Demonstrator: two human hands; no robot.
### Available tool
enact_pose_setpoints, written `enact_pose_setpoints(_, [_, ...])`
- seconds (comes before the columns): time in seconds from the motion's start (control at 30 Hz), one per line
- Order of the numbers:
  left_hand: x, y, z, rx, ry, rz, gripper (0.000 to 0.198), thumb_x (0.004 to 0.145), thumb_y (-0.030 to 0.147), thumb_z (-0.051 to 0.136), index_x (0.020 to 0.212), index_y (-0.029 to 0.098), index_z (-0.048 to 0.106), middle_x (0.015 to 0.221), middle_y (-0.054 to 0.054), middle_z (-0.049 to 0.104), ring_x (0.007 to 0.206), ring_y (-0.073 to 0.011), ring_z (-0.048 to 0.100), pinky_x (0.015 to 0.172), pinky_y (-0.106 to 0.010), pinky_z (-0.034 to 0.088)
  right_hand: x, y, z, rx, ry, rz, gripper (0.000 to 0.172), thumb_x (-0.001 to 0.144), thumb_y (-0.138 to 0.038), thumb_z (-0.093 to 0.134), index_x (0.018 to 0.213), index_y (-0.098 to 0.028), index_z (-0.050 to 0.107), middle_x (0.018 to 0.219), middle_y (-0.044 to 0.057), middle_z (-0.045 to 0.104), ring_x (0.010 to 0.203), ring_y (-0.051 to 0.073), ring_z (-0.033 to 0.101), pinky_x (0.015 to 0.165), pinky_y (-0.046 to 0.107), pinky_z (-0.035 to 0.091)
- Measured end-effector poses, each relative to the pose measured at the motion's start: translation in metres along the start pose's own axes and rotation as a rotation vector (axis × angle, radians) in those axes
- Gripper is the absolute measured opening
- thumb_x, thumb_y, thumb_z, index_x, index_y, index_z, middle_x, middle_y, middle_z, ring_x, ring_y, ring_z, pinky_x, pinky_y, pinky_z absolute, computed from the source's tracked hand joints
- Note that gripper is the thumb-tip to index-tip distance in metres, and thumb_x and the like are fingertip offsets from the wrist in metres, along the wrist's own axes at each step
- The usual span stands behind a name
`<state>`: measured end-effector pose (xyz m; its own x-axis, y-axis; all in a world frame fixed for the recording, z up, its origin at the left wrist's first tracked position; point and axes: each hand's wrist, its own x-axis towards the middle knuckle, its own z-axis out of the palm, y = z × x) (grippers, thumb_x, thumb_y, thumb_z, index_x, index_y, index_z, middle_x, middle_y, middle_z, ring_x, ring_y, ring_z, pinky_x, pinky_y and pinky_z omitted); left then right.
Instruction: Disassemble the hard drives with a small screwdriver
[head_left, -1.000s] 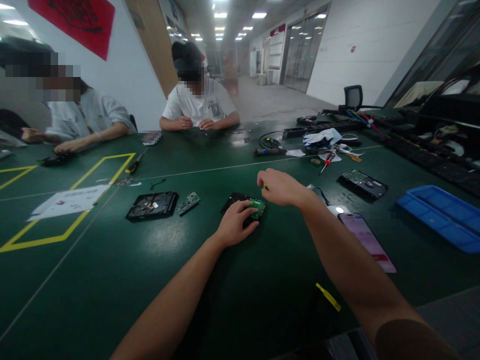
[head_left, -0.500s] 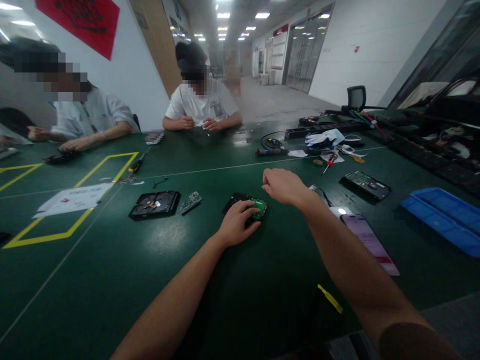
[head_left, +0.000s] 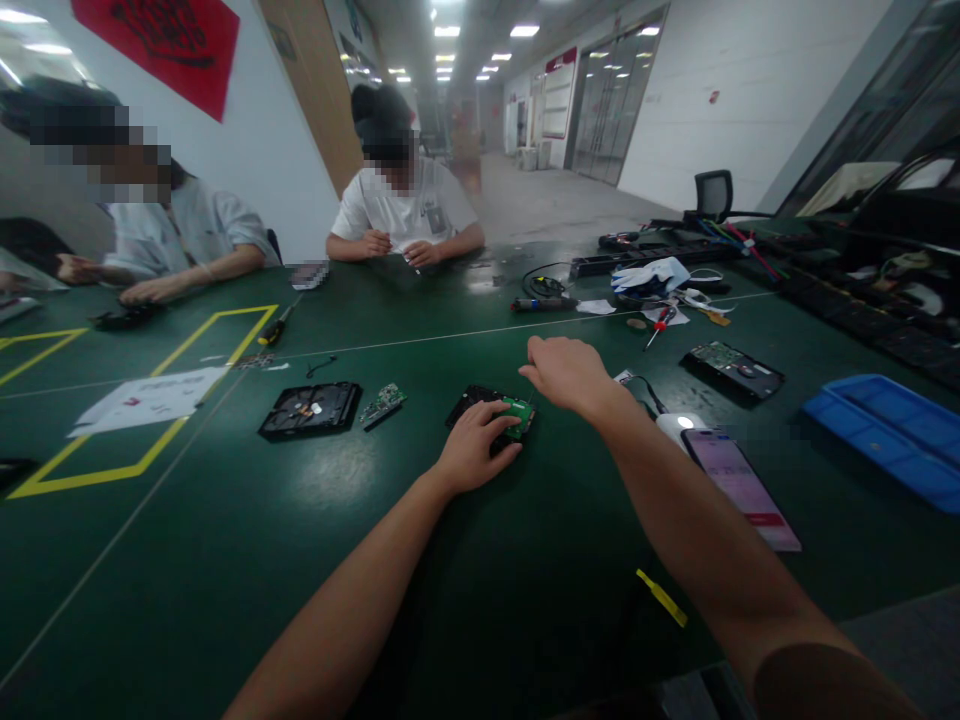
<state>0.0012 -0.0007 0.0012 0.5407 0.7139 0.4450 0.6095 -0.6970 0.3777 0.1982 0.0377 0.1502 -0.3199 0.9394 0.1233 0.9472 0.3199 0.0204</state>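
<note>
A black hard drive point(head_left: 469, 398) with a green circuit board point(head_left: 519, 415) lies on the dark green table in front of me. My left hand point(head_left: 480, 445) grips it from the near side, fingers across the board and thumb at the near edge. Above the drive's right end, my right hand point(head_left: 566, 372) is closed in a fist. A thin dark shaft, apparently a screwdriver's, comes down from that fist to the board; the handle is hidden inside the hand. Left of the drive lie a loose circuit board point(head_left: 383, 402) and an opened black drive case point(head_left: 309, 410).
To the right are a phone point(head_left: 742, 485), another hard drive point(head_left: 733, 370) and a blue tray point(head_left: 889, 435). A yellow strip point(head_left: 661, 597) lies near my right forearm. Further back are a red screwdriver point(head_left: 661, 322), gloves point(head_left: 651, 277) and cables. Two people sit across the table.
Almost nothing differs. My right fist has shifted very slightly to the left, while my left hand and the hard drive stay in place.
</note>
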Motion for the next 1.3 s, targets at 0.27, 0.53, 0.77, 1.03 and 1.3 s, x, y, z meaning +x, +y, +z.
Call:
enact_pose_setpoints(0.27, [0.0009,0.0024,-0.0040,-0.010,0.002,0.003,0.042,0.091,0.042,0.066,0.131,0.028,0.062,0.138,-0.010,0.058,0.132,-0.0313,0.054,0.113,-0.056,0.044,-0.0017,0.0074,-0.0029,0.071,-0.040,-0.047,0.024,0.094,-0.029,0.058,0.112,-0.016,0.066,0.111,0.018,0.072,0.098,0.032,0.069,0.077,0.039,0.049])
enact_pose_setpoints(0.53, [0.0009,0.0005,-0.0014,-0.003,0.011,0.015,0.044,0.091,0.042,0.066,0.132,0.027,0.062,0.138,-0.011,0.058,0.130,-0.0308,0.055,0.112,-0.055,0.044,-0.0003,0.0057,-0.0038,0.107,-0.089,-0.057,0.027,0.088,-0.017,0.056,0.113,-0.018,0.065,0.110,0.015,0.073,0.096,0.029,0.069,0.076,0.035,0.047])
enact_pose_setpoints(0.77, [0.0016,0.0008,-0.0005,-0.016,0.024,0.027,0.043,0.091,0.042,0.066,0.131,0.027,0.062,0.137,-0.011,0.059,0.130,-0.0309,0.055,0.112,-0.054,0.044,-0.0001,0.0037,0.0016,0.016,-0.015,0.092,0.041,0.100,-0.046,0.048,0.117,-0.012,0.063,0.102,0.023,0.072,0.095,0.036,0.070,0.076,0.041,0.047])
enact_pose_setpoints(1.03, [0.0007,0.0018,-0.0033,-0.012,0.017,0.020,0.043,0.091,0.043,0.066,0.131,0.027,0.063,0.137,-0.011,0.059,0.130,-0.0311,0.055,0.112,-0.055,0.044,-0.0012,0.0086,-0.0004,0.229,-0.073,-0.156,0.023,0.086,-0.018,0.059,0.108,-0.020,0.063,0.104,0.011,0.073,0.095,0.026,0.068,0.076,0.033,0.046])
enact_pose_setpoints(1.3, [0.0012,0.0019,-0.0028,-0.007,0.018,0.022,0.042,0.092,0.042,0.065,0.131,0.026,0.063,0.137,-0.011,0.059,0.129,-0.0308,0.056,0.111,-0.055,0.044,-0.0004,0.0081,0.0015,0.135,-0.035,-0.026,0.020,0.091,-0.026,0.060,0.107,-0.016,0.065,0.108,0.017,0.071,0.096,0.032,0.068,0.077,0.040,0.047])
